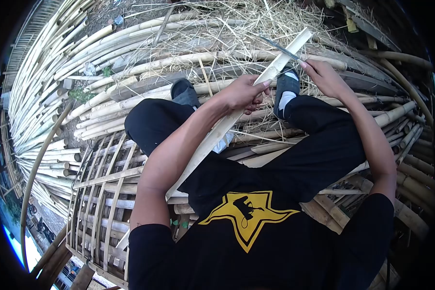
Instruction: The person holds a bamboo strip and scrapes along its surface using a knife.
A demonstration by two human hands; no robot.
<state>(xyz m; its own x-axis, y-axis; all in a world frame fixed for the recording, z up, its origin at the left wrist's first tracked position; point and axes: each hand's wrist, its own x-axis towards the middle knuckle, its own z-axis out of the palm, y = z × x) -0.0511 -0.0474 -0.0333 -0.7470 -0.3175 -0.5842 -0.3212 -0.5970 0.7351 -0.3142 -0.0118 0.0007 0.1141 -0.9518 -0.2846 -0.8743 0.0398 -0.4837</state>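
My left hand (246,94) is closed round a long, pale split bamboo strip (212,138), which slants from beside my left arm up to the far right. In my right hand (324,77) is the handle of a knife (281,48). Its long, thin blade lies across the bamboo strip near the far end, pointing up and to the left. The blade appears to touch the strip, though the exact contact cannot be made out. My right fingers are wrapped round the handle and hide most of it.
Bamboo poles (174,59) lie under and ahead of my feet, with more stacked at the left (48,111). Thin shavings (275,19) cover the ground at the far side. A woven bamboo lattice (106,203) stands at my left. My shoes (183,92) rest among the poles.
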